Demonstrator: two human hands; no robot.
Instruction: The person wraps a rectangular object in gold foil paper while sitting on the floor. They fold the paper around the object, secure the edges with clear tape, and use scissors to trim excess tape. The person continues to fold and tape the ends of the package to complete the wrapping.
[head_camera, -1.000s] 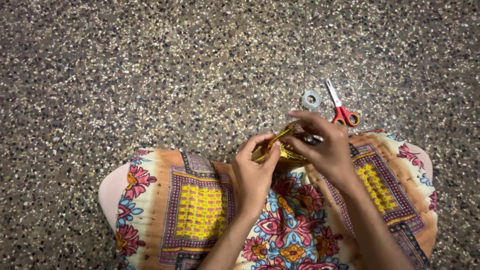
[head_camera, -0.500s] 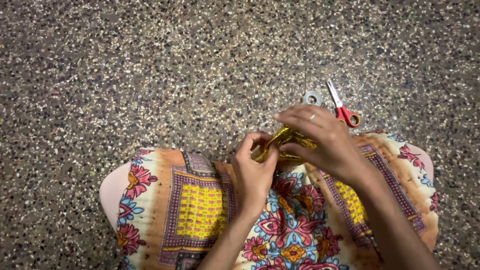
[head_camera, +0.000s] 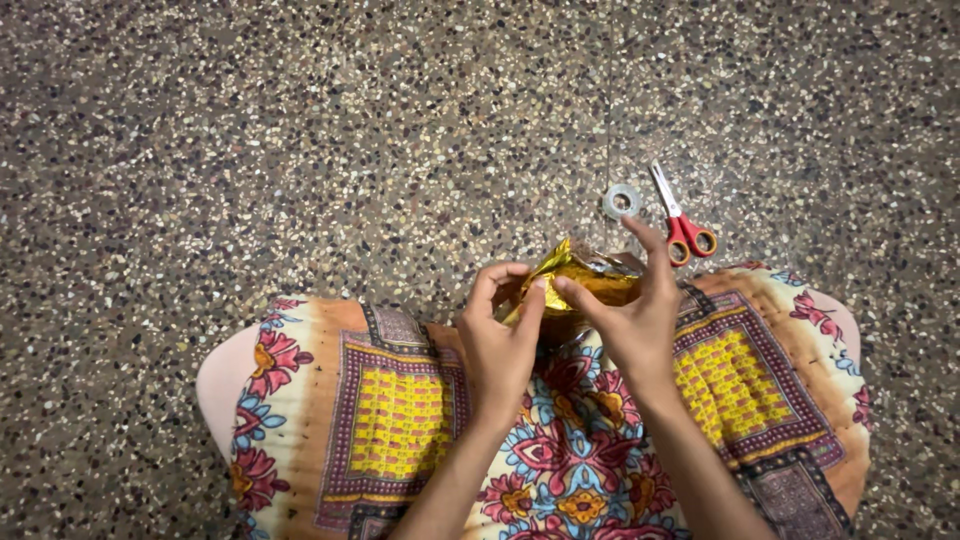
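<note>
While both hands meet over the lap, they pinch a crumpled gold foil wrapper (head_camera: 578, 281) between them. Left hand (head_camera: 503, 335) has fingers curled, thumb and fingertips clamped on the foil's left lower edge. Right hand (head_camera: 632, 312) grips the foil's right side, thumb pressed on top, index finger raised and pointing up toward the floor items, other fingers closed behind the foil. Hands nearly touching, thumbs just beside each other. Whatever the foil covers is hidden; cannot tell its shape. Foil is shiny yellow-gold, creased, with a silvery patch at its upper right fold. No label readable on it.

Foil sits at the front edge of the lap, above the middle of a patterned cloth garment (head_camera: 400, 410), cream and orange with yellow grid panels bordered in purple, red and blue flowers at the centre and sides. Garment spans both knees, left and right, along the bottom of the view.

On the speckled grey terrazzo floor (head_camera: 300, 150), just beyond the right knee: a small roll of clear tape (head_camera: 622, 201), ring-shaped, and red-handled scissors with silver blades (head_camera: 678, 218) lying closed, blades pointing away, handles toward the knee. Tape roll just left of the blades, near but apart. A thin seam line in the floor runs up from near the tape.
</note>
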